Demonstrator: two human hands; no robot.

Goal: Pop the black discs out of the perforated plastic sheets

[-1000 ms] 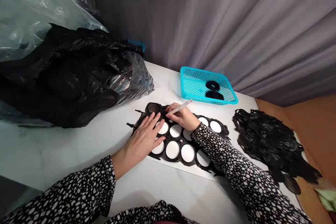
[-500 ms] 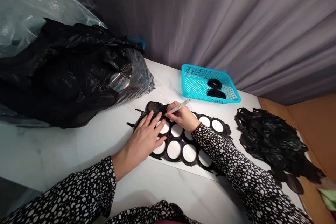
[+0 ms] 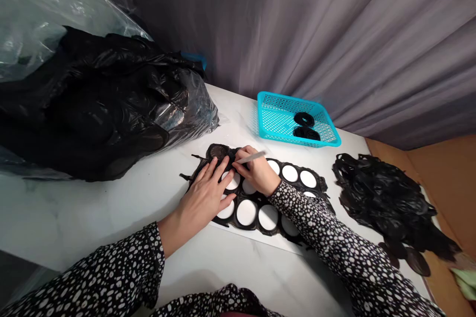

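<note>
A black moulded sheet with rows of round openings lies on the table, and white shows through most openings, such as the white circle. My left hand rests flat on the sheet's left part, fingers spread. Just to its right, my right hand pinches a slim grey pen-shaped tool. The tool's tip is at the sheet's upper edge and is too small to make out. One upper-left round is still filled with dark material.
Behind the sheet stands a blue plastic basket with several black rings. A heap of black scraps lies at right, beside cardboard. A large bag of black sheets fills the left. A grey curtain hangs behind.
My right hand has shifted slightly left and turned, with the pen-shaped tool now lying at a flatter angle. My left hand has stayed in place.
</note>
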